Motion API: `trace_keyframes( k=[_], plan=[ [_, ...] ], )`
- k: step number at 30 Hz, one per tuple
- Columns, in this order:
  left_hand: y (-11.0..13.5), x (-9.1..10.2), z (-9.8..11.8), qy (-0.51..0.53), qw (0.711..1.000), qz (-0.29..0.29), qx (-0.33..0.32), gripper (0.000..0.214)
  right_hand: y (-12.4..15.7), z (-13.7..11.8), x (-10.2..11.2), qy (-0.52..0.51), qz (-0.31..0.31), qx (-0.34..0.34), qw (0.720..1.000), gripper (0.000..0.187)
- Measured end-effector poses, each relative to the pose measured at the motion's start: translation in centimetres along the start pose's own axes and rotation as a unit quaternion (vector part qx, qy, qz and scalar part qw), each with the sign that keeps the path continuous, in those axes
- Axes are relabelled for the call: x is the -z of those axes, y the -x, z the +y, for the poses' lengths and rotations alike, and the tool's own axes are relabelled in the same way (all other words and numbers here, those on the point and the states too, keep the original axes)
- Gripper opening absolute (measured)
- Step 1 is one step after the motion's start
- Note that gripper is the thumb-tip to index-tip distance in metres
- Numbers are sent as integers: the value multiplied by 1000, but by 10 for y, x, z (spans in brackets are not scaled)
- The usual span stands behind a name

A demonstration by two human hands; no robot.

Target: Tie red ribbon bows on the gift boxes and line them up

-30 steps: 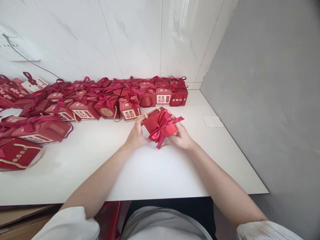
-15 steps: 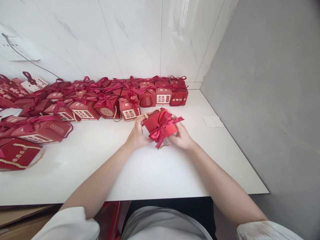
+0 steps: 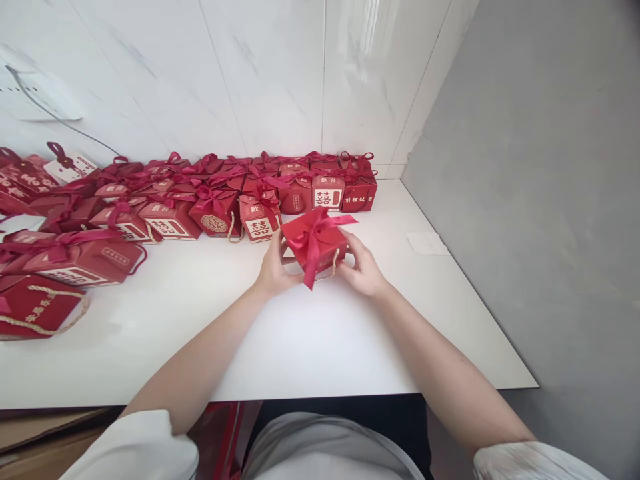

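Held red box [image 3: 330, 239] shifts slightly left and turns, showing more of its front side than half a second ago. It's over the tabletop [image 3: 300, 347], resting or lifted unclear, just in front of the lined-up boxes [image 3: 173, 223]; pushed back, it could knock the nearest. Left hand [image 3: 275, 267] and right hand [image 3: 365, 270], half curled, grip opposite sides; over-squeezing might dent it. Bow [image 3: 313, 245] could loosen if a tail snags; rope handle [image 3: 335, 260] might catch on release.
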State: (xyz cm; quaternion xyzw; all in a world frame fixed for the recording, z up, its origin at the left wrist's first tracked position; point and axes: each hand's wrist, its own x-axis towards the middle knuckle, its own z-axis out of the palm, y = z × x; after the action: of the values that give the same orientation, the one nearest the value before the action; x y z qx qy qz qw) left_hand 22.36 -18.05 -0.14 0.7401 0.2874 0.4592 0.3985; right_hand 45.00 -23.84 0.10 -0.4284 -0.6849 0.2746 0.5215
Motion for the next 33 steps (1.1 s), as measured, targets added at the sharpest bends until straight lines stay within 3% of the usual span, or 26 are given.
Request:
trace_keyframes(
  k=[4, 7, 10, 15, 20, 24, 28, 30, 33],
  plan=[
    [-6, 3, -15, 92, 993, 53, 55, 85, 0, -2, 0, -74, -28, -93, 992, 70],
    [-6, 5, -24, 142, 980, 55, 128, 77, 0, -3, -1, -122, -42, -161, 978, 79],
    [-4, 6, -31, 181, 965, 35, 185, 79, -1, -5, -2, -137, -44, -184, 972, 84],
    [-6, 5, -31, 188, 959, 41, 209, 76, -2, -5, -6, -160, -28, -195, 967, 91],
    [-7, 1, -15, 158, 958, 47, 235, 66, -4, -1, -10, -101, 74, -156, 980, 105],
    [-6, -5, -5, 206, 958, 5, 201, 53, -5, -2, -9, -12, 146, -99, 984, 112],
    [-4, -11, -9, 223, 964, -47, 135, 72, -3, -7, -9, 61, 118, -48, 990, 105],
    [-4, -10, -11, 198, 973, -35, 114, 82, -1, -10, -10, 75, 90, -20, 993, 93],
    [-5, -7, -11, 193, 971, -4, 141, 78, 0, -13, -9, 57, 70, 0, 996, 68]
  ],
)
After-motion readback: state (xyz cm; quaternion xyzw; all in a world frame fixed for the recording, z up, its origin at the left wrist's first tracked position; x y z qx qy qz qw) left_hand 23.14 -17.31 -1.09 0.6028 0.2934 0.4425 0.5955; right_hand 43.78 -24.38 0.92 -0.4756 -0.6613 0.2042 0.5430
